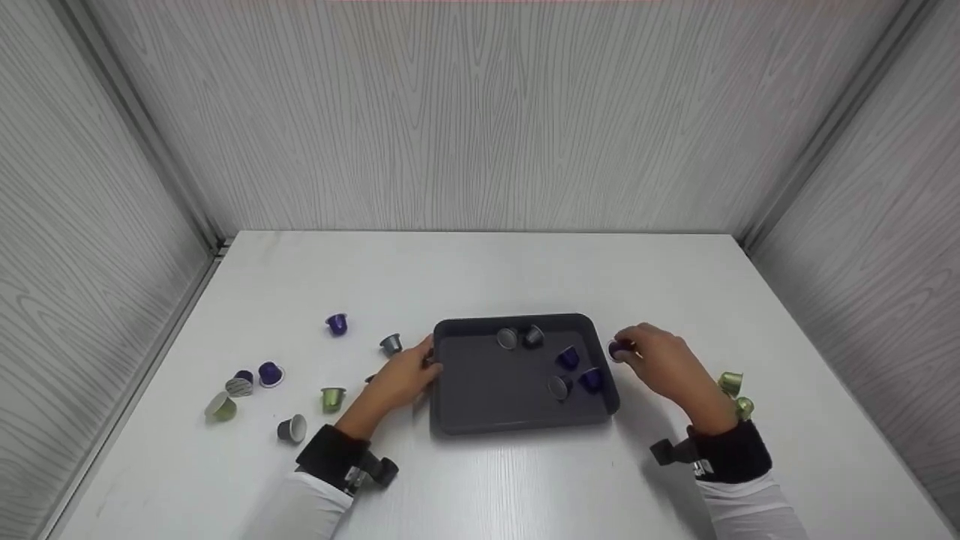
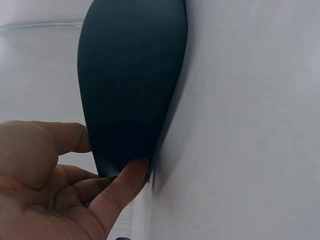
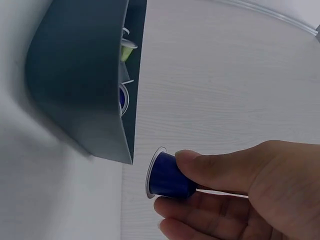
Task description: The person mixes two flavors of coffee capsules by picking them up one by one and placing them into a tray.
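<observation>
My right hand (image 1: 661, 362) pinches a dark blue coffee capsule (image 3: 170, 175) between thumb and fingers, just off the right side of a dark grey tray (image 1: 517, 420). Its silver rim faces the tray in the right wrist view. With the thumb at its rim and the fingers against its outer wall, my left hand (image 1: 401, 379) grips the left side of the tray. Inside the tray lie several capsules, among them a blue capsule (image 1: 568, 358), another blue capsule (image 1: 591, 379) and a grey capsule (image 1: 533, 336).
Left of the tray are scattered a blue capsule (image 1: 337, 324), a grey capsule (image 1: 391, 344), a green capsule (image 1: 332, 399), a grey capsule (image 1: 291, 429) and several more. Two green capsules (image 1: 730, 383) lie beside my right wrist. Pale wood-grain walls (image 1: 480, 120) enclose the white table (image 1: 480, 274).
</observation>
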### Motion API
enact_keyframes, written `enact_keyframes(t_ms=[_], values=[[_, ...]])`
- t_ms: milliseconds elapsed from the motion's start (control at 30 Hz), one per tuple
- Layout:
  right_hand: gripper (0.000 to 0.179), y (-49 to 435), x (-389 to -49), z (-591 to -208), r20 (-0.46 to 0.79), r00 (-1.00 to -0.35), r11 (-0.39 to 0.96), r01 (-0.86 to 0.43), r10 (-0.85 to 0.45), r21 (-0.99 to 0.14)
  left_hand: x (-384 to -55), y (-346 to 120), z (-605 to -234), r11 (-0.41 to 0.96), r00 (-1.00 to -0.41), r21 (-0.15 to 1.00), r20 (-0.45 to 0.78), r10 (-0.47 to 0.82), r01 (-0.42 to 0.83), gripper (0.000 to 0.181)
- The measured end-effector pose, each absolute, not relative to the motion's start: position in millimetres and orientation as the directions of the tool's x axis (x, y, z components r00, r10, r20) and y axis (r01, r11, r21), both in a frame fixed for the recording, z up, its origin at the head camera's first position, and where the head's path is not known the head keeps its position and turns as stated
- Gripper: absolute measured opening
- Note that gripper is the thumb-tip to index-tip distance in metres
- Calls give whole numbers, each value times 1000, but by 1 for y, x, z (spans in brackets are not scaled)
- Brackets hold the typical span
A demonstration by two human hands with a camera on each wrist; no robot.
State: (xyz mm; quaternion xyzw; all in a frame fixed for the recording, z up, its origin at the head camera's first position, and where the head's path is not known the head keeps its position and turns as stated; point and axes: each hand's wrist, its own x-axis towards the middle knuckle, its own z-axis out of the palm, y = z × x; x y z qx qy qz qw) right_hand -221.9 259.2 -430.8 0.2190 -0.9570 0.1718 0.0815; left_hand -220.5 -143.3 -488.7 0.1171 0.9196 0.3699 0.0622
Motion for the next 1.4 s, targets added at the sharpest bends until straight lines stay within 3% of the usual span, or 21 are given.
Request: enact_keyframes(t_ms=[700, 1067, 1400], values=[[20, 188, -253, -407, 118, -841, 784, -536, -528, -312, -222, -141, -486, 707, -968, 694, -56, 243, 137, 61], [9, 161, -267, -407, 32, -790, 743, -589, -612, -319, -221, -142, -487, 700, -966, 694, -25, 257, 169, 60], [13, 135, -274, -419, -122, -771, 758, -562, -625, -332, -220, -142, -489, 702, -961, 691, -40, 273, 171, 59]])
